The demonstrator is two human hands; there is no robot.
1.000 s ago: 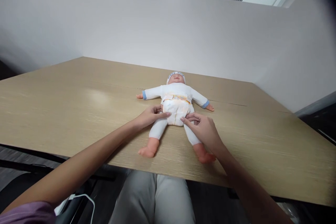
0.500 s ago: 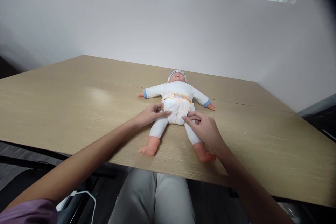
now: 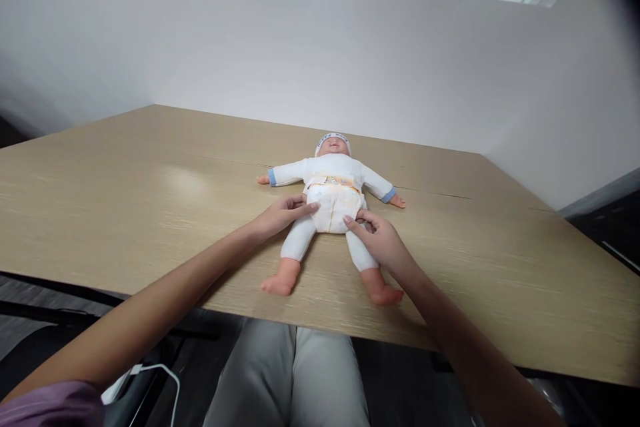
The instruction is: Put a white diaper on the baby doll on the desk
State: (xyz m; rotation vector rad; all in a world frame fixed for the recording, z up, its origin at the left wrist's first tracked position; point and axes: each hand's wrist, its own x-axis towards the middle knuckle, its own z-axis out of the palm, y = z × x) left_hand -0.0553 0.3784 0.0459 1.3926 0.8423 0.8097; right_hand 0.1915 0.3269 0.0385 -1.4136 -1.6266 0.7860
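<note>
A baby doll (image 3: 333, 165) in a white suit with blue cuffs and a white cap lies on its back, arms spread and feet towards me. Around its hips sits a white diaper (image 3: 331, 208) with an orange patterned waistband. My left hand (image 3: 289, 212) pinches the diaper's edge at the leg on the left, thumb on the front and fingers tucked behind. On the other side, my right hand (image 3: 375, 232) grips the opposite leg edge between thumb and fingers. Parts of the fingers on both hands are hidden by the diaper and the doll's legs.
The doll rests on a wide wooden table (image 3: 125, 187), near its front edge. A white partition (image 3: 280, 47) rises behind the table. Below the front edge are my legs in grey trousers (image 3: 290, 373) and a white cable (image 3: 176, 380) at the left.
My right hand has shifted slightly at the diaper's leg edge, which is drawn a little outward. The whole view has moved slightly; the left hand keeps its place on the diaper.
</note>
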